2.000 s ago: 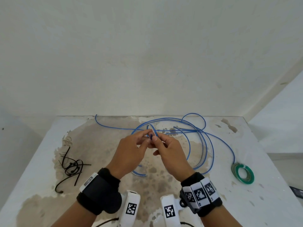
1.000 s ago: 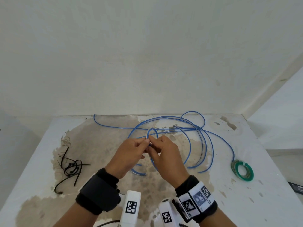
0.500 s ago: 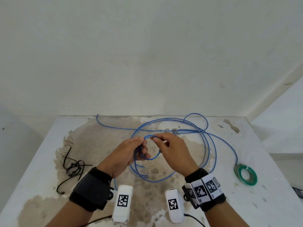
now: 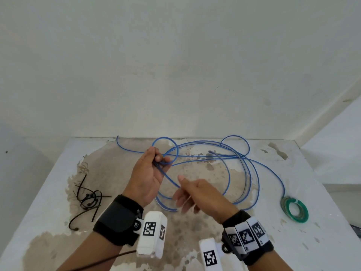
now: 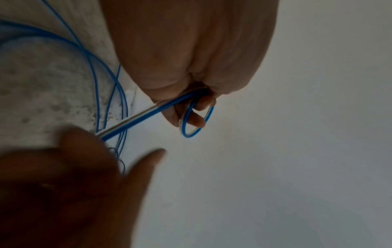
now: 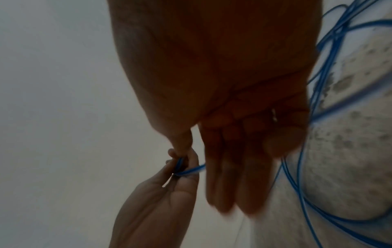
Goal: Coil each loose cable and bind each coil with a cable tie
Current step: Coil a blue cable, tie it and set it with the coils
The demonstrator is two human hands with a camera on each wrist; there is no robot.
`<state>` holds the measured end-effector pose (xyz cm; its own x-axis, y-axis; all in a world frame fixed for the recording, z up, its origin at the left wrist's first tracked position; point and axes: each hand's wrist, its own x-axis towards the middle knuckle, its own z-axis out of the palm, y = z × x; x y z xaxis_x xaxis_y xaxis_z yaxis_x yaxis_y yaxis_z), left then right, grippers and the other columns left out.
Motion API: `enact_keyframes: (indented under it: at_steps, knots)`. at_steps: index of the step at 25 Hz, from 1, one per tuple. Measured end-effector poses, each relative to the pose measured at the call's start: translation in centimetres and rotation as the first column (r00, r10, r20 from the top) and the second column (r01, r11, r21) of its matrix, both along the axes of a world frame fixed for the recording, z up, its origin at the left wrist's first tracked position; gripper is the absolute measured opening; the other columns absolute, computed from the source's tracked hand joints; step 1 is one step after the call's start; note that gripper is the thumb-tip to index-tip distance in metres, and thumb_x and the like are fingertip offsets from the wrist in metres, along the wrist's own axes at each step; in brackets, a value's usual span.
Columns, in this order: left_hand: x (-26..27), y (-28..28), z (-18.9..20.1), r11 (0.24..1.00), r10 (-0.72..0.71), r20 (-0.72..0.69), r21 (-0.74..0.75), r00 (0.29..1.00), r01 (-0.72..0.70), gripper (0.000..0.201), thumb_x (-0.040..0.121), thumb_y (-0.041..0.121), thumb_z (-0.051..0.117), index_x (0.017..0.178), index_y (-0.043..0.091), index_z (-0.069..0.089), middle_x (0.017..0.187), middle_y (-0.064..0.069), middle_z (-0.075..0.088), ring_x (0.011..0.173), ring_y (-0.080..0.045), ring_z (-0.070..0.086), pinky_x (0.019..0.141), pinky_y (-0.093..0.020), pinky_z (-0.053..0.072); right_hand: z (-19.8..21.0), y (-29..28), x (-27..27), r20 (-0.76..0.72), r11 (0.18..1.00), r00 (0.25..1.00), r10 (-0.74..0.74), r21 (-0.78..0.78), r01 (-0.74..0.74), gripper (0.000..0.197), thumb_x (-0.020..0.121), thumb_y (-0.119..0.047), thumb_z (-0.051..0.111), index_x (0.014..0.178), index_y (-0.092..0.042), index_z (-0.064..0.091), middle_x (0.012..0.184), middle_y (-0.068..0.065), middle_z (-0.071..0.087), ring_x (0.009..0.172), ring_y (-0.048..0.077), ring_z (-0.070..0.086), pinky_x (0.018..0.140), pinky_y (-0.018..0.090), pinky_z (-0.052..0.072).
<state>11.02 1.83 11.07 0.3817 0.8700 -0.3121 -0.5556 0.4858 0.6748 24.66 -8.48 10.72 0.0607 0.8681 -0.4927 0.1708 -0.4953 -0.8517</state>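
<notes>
Left hand (image 4: 147, 178) pinches small loops of thin blue cable (image 4: 227, 174) above the table (image 4: 322, 208); right hand (image 4: 197, 196), fingers now loose, has dropped below.

Blue cable (image 4: 228, 169) sprawls in loose loops — black cable ties (image 4: 88, 200) heaped left.

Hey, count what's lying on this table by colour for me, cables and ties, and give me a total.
Blue: 1, the loose blue cable, one end pinched in the left hand
Green: 1, the green coil, already wound
Black: 1 pile of black cable ties; too tangled to count singly
Total: 3 groups on the table
</notes>
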Motion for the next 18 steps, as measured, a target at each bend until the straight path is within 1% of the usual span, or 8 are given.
enact_keyframes:
  at_steps: [2, 3, 5, 6, 8, 9, 13, 18]
  knots:
    - [0.3, 0.0, 0.1, 0.999, 0.031, 0.057, -0.029, 0.998, -0.03, 0.03, 0.107, 0.026, 0.038, 0.081, 0.016, 0.049, 0.063, 0.004, 0.045, 0.067, -0.012, 0.061, 0.083, -0.031, 0.059, -0.6, -0.8, -0.4, -0.012, 0.979, 0.985, 0.171, -0.111, -0.171, 0.054, 0.104, -0.059, 0.036, 0.103, -0.02, 0.074, 0.093, -0.002, 0.078, 0.071, 0.013, 0.07, 0.061, 0.026, 0.043]
    - [0.5, -0.1, 0.0, 0.999, 0.036, 0.071, -0.038, 0.997, -0.034, 0.03, 0.107, 0.026, 0.039, 0.081, 0.016, 0.049, 0.063, 0.004, 0.045, 0.068, -0.012, 0.061, 0.088, -0.033, 0.058, -1.2, -1.0, -0.7, -0.025, 0.989, 0.993, 0.116, -0.089, -0.118, 0.046, 0.104, -0.056, 0.038, 0.111, -0.022, 0.069, 0.1, -0.003, 0.077, 0.074, 0.013, 0.07, 0.063, 0.026, 0.045]
    - [0.8, -0.4, -0.1, 0.998, 0.04, 0.063, -0.048, 0.997, -0.037, 0.029, 0.107, 0.026, 0.039, 0.081, 0.017, 0.049, 0.063, 0.004, 0.044, 0.067, -0.011, 0.06, 0.094, -0.036, 0.053, -2.1, -0.8, -1.2, -0.189, 0.971, 0.953, -0.237, -0.028, 0.237, 0.032, 0.105, -0.045, 0.045, 0.12, -0.022, 0.061, 0.111, -0.003, 0.073, 0.078, 0.015, 0.07, 0.064, 0.028, 0.047]
    - [0.8, -0.6, -0.3, 0.998, 0.038, 0.043, -0.046, 0.998, -0.036, 0.029, 0.107, 0.025, 0.039, 0.081, 0.016, 0.049, 0.062, 0.004, 0.044, 0.065, -0.011, 0.059, 0.093, -0.035, 0.052, -2.2, -0.7, -1.3, -0.332, 0.901, 0.846, -0.418, -0.03, 0.434, 0.028, 0.105, -0.04, 0.049, 0.121, -0.02, 0.061, 0.113, -0.001, 0.072, 0.079, 0.017, 0.07, 0.064, 0.03, 0.047]
    - [0.8, -1.0, -0.8, 0.999, 0.02, -0.023, -0.038, 1.0, -0.021, 0.028, 0.108, 0.024, 0.038, 0.084, 0.015, 0.05, 0.062, 0.004, 0.043, 0.062, -0.011, 0.055, 0.088, -0.034, 0.052, -1.8, -0.4, -0.9, -0.504, 0.769, 0.655, -0.564, -0.032, 0.638, 0.024, 0.105, -0.034, 0.051, 0.116, -0.017, 0.063, 0.107, 0.001, 0.071, 0.078, 0.017, 0.068, 0.063, 0.031, 0.048]
    - [0.8, -1.2, -1.1, 0.999, 0.002, -0.063, -0.034, 0.998, -0.004, 0.028, 0.108, 0.024, 0.038, 0.086, 0.014, 0.051, 0.061, 0.004, 0.042, 0.06, -0.012, 0.052, 0.085, -0.034, 0.052, -1.7, -0.4, -0.6, -0.498, 0.754, 0.654, -0.57, 0.001, 0.657, 0.023, 0.105, -0.034, 0.052, 0.112, -0.015, 0.064, 0.101, 0.0, 0.071, 0.075, 0.016, 0.066, 0.063, 0.031, 0.048]
    - [0.9, -2.1, -1.2, 0.99, -0.144, -0.241, -0.023, 0.96, 0.142, 0.027, 0.108, 0.023, 0.037, 0.09, 0.012, 0.054, 0.059, 0.005, 0.03, 0.05, -0.009, 0.035, 0.078, -0.035, 0.051, -1.3, -0.7, 0.2, -0.347, 0.794, 0.781, -0.52, 0.141, 0.591, 0.023, 0.102, -0.032, 0.058, 0.111, -0.015, 0.07, 0.084, -0.003, 0.065, 0.068, 0.012, 0.059, 0.062, 0.03, 0.05]
    - [0.8, -2.9, -1.0, 0.912, -0.244, -0.577, 0.137, 0.78, 0.387, 0.031, 0.108, 0.027, 0.033, 0.095, 0.012, 0.056, 0.059, 0.008, 0.027, 0.05, -0.009, 0.029, 0.069, -0.032, 0.049, -0.8, -1.6, 0.8, -0.189, 0.871, 0.901, -0.39, 0.243, 0.428, 0.022, 0.102, -0.03, 0.059, 0.119, -0.028, 0.073, 0.094, -0.004, 0.067, 0.077, 0.01, 0.065, 0.067, 0.028, 0.055]
